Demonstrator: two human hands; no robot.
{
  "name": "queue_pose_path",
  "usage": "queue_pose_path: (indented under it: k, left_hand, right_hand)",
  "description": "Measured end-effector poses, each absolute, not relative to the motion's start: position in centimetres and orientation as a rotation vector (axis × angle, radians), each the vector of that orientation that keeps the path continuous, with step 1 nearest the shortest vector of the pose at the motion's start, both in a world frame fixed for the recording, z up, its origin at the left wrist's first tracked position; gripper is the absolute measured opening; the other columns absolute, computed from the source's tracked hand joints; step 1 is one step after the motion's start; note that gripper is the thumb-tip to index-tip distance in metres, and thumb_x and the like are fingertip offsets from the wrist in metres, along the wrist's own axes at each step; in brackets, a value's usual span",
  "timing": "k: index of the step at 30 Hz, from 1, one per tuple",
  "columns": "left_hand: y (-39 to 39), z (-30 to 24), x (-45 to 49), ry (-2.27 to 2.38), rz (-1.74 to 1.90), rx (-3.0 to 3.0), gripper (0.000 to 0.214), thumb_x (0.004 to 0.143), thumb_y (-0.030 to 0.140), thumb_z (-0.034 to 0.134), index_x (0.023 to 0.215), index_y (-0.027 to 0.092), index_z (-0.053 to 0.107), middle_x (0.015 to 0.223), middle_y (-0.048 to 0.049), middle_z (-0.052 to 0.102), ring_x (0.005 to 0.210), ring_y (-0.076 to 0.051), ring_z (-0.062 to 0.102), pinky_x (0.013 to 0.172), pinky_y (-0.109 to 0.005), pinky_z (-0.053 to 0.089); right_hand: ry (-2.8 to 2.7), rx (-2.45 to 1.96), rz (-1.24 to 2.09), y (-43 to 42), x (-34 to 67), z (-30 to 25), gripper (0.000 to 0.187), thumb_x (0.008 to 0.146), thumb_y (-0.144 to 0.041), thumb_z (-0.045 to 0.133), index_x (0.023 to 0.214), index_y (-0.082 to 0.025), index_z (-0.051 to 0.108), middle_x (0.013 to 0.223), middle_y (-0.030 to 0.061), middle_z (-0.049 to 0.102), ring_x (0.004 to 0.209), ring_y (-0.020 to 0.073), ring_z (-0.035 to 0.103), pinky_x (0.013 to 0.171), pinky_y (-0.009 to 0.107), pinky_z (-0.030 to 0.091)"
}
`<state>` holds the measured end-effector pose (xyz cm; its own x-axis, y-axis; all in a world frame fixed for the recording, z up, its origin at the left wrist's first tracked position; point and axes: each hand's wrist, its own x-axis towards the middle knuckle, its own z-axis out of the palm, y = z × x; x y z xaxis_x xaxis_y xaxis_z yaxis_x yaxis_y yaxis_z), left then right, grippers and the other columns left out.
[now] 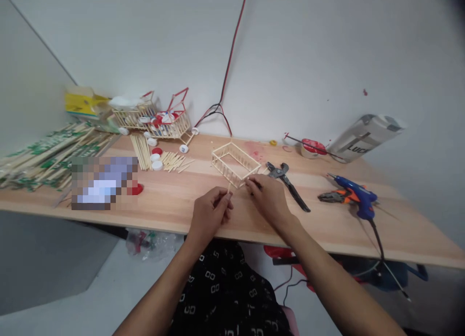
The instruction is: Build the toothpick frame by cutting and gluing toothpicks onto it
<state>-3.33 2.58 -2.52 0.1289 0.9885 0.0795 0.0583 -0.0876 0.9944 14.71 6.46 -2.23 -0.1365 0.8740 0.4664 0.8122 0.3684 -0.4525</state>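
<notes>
A small open box frame of thin wooden sticks [245, 156] lies on the table in front of me, with short uprights along its sides. My left hand [210, 212] is closed in a pinch just short of its near corner. A short wooden stick [229, 186] rises from those fingertips, close against the frame. With curled fingers, my right hand [269, 198] grips the frame at its near right corner; the exact contact is partly hidden by the fingers. Black-handled pliers [290, 183] lie just beyond my right hand.
On the right lie a blue glue gun [358, 195] and orange-handled pliers [336, 196]. Cut sticks [174, 161], bottle caps [157, 165] and bundled skewers [47, 154] lie left. Behind stand small stick-built carts [169, 125]. A red-topped cup [313, 148] is near the wall.
</notes>
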Motion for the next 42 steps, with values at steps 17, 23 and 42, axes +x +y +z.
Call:
queue_pose_path:
  k: [17,23,42]
  left_hand:
    - [10.5,-1.4,-10.8,1.713,0.754,2.353,0.021,0.081,0.013,0.051,0.087,0.017,0.071,0.089,-0.0105,0.068,0.089,-0.024,0.06,0.079,-0.035,0.044]
    - [12.9,-0.2,-10.6,1.667,1.055,2.116,0.027,0.08,0.016,0.048,0.097,0.014,0.07,0.095,-0.0108,0.071,0.087,-0.023,0.062,0.08,-0.035,0.045]
    - [15.7,0.0,-9.0,1.064,1.084,1.282,0.022,0.057,0.024,0.073,0.073,0.012,0.065,0.066,-0.0019,0.065,0.061,-0.012,0.062,0.064,-0.025,0.052]
  right_hand:
    - [-1.582,-1.424,0.488,7.2,18.0,-0.2,0.026,0.089,-0.045,0.05,0.082,-0.022,0.06,0.077,0.0026,0.065,0.071,0.0189,0.058,0.065,0.029,0.043]
    - [-1.668,-1.461,0.399,9.5,19.4,0.3,0.027,0.089,-0.044,0.048,0.082,-0.021,0.06,0.079,0.003,0.065,0.072,0.0193,0.058,0.067,0.03,0.042]
    - [-1.768,-1.38,0.694,9.1,16.5,0.0,0.029,0.09,-0.043,0.046,0.069,-0.024,0.051,0.075,0.0035,0.067,0.079,0.0218,0.063,0.068,0.032,0.047]
